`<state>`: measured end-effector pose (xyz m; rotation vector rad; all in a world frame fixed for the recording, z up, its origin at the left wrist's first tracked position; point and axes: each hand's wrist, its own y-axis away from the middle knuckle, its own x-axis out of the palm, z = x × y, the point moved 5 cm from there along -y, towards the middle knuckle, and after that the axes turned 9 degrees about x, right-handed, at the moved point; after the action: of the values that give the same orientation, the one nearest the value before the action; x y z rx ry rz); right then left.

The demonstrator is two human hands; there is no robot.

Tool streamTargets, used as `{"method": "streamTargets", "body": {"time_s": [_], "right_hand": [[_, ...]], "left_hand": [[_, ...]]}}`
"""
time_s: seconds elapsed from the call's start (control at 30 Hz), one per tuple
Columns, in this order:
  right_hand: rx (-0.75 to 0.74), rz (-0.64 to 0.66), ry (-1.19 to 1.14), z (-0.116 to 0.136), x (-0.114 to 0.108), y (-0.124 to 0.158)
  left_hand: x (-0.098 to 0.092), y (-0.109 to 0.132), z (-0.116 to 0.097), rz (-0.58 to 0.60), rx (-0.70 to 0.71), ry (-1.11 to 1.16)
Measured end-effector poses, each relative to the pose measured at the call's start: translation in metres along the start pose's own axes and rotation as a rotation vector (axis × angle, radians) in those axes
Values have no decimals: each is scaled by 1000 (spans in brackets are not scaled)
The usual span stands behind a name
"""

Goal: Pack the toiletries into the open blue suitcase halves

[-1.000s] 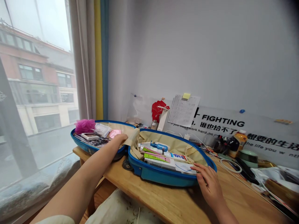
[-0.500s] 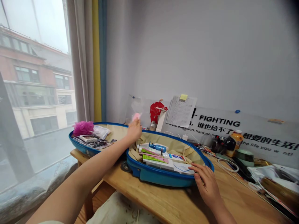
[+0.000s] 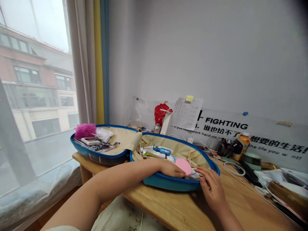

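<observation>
A blue oval suitcase (image 3: 166,185) lies open on the wooden table, its halves side by side. Over the right half, my left hand (image 3: 172,169) is closed on the edge of a flat pink disc (image 3: 183,166), whose exact kind I cannot make out. Beneath and behind it lie a blue-capped bottle (image 3: 163,150) and several tubes, partly hidden by the hand. My right hand (image 3: 213,184) rests at the near right rim, fingers apart, fingertips by a white packet (image 3: 195,175). A magenta bath puff (image 3: 85,130) and small packets fill the left end of the other half.
The wooden table (image 3: 178,205) carries a white cable (image 3: 234,170), an orange-labelled bottle (image 3: 242,144), a green round container (image 3: 251,161) and plastic-wrapped items at right. A small glass jar (image 3: 157,129) stands behind the case. Curtains (image 3: 85,64) and a window flank the left side.
My left hand has come from behind the case's middle, down and right, into the right half with the pink disc. My right hand stays at the rim.
</observation>
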<state>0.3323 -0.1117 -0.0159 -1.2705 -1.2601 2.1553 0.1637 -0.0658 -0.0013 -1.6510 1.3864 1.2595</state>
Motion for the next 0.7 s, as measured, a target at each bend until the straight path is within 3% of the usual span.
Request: {"method": "streamTargets", "body": {"time_s": [0.13, 0.3, 0.4, 0.53, 0.7], "right_hand": [[13, 20, 7, -1, 1, 1], [46, 49, 16, -7, 4, 2], [44, 52, 20, -8, 5, 2], [11, 24, 10, -7, 4, 2], [-2, 8, 3, -9, 6, 2]], "left_hand": [[-3, 3, -1, -29, -35, 48], [-11, 6, 11, -217, -266, -23], [-6, 3, 20, -158, -329, -33], [4, -6, 22, -47, -264, -17], [4, -7, 18, -57, -244, -38]]}}
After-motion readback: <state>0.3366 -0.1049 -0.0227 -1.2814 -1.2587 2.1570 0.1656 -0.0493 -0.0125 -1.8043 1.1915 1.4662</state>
